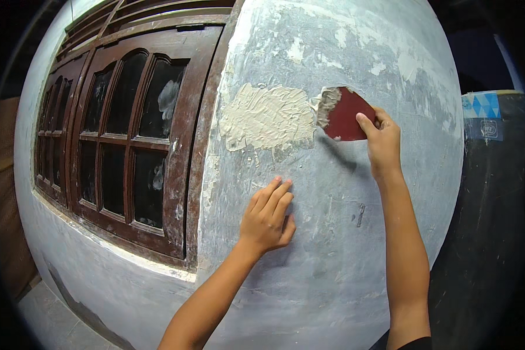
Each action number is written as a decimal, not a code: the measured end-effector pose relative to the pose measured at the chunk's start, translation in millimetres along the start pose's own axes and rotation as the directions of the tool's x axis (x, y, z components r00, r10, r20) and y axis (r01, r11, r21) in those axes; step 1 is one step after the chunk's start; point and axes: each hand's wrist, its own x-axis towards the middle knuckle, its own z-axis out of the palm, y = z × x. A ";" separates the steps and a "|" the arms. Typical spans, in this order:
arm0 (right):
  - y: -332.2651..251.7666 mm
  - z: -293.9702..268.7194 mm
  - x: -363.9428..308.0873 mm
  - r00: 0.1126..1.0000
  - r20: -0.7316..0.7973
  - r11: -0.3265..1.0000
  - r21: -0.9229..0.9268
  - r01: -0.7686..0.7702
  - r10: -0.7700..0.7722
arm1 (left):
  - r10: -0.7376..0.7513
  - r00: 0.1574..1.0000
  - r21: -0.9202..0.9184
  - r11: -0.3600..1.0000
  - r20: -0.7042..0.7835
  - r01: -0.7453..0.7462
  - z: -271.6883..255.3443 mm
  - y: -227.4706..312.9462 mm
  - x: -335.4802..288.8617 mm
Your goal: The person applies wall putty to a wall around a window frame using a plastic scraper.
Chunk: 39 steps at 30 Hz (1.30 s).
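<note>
My right hand (384,137) pinches a flat dark-red putty scraper (350,116) between thumb and fingers. Cream-grey putty clings along the scraper's left edge, which is at the wall or just off it. Left of it, a rough, ridged patch of cream putty (268,116) covers part of the grey-blue wall (332,251). Below that patch, my left hand (269,216) rests against the wall with its fingers stretched upward and holds nothing.
A brown wooden window (128,134) with dark panes stands to the left, its frame close to the putty patch. Whitish worn spots mark the wall higher up. At the far right is a dark panel (490,192) with a blue-and-white sticker (481,107).
</note>
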 end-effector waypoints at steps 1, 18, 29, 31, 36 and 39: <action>4.2 -1.1 4.6 1.000 -0.002 1.000 -0.003 0.002 -0.002 | 0.002 1.000 0.001 1.000 0.000 -0.002 0.5 0.0 0.8; 34.3 -34.5 22.9 0.893 0.159 0.885 -0.289 -0.365 0.420 | 0.000 1.000 -0.025 1.000 0.011 0.001 0.6 -0.6 2.0; -10.5 -43.3 17.7 0.986 0.161 0.989 -0.145 -0.020 0.044 | 0.006 1.000 0.012 1.000 0.011 -0.006 0.4 0.2 -0.1; -14.2 -41.3 28.6 0.986 0.165 0.986 -0.169 -0.011 0.039 | 0.015 1.000 0.015 1.000 0.012 -0.015 1.5 0.4 0.7; -13.2 -21.6 51.8 0.979 0.201 0.957 -0.286 0.039 0.021 | 0.010 1.000 0.009 1.000 0.011 -0.010 1.0 1.2 0.9; -11.3 -14.1 55.2 0.976 0.212 0.978 -0.207 -0.008 0.053 | 0.008 1.000 0.004 1.000 0.008 -0.008 1.1 2.6 0.8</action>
